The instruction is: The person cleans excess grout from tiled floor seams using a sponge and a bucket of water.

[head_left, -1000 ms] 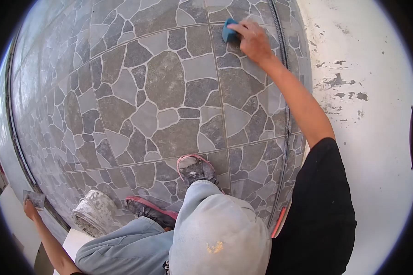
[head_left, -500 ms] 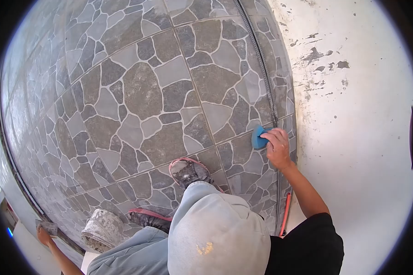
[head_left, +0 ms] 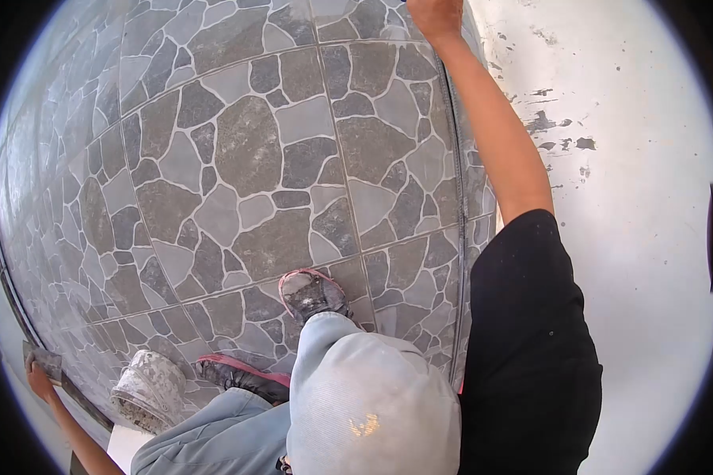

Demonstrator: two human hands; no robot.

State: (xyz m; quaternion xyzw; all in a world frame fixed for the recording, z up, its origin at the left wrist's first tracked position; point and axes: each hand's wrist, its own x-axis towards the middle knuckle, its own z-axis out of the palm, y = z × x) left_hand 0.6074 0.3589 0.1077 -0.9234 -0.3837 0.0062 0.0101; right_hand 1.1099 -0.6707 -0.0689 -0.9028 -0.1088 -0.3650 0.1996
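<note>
My right hand (head_left: 437, 17) reaches to the top edge of the view, arm stretched along the right border of the stone-patterned tiles (head_left: 249, 146). Its fingers are closed; only a sliver of blue shows beside them, and the rest of that blue scraper is cut off by the frame. At the lower left, my left hand (head_left: 40, 381) grips a grey rectangular trowel (head_left: 43, 360), its flat plate turned toward the floor's edge. A plaster-smeared bucket (head_left: 150, 389) stands between my left hand and my shoes.
A dark grooved strip (head_left: 459, 182) runs along the right side of the tiles, partly behind my arm. Beyond it is a white surface (head_left: 610, 261) with scuffed patches. My shoes (head_left: 313, 293) and bent knee (head_left: 372, 388) take up the lower middle.
My right hand has swept far forward along the strip, carrying the blue scraper almost out of view. The left hand still holds the trowel. My sleeve now covers most of the orange-red tool.
</note>
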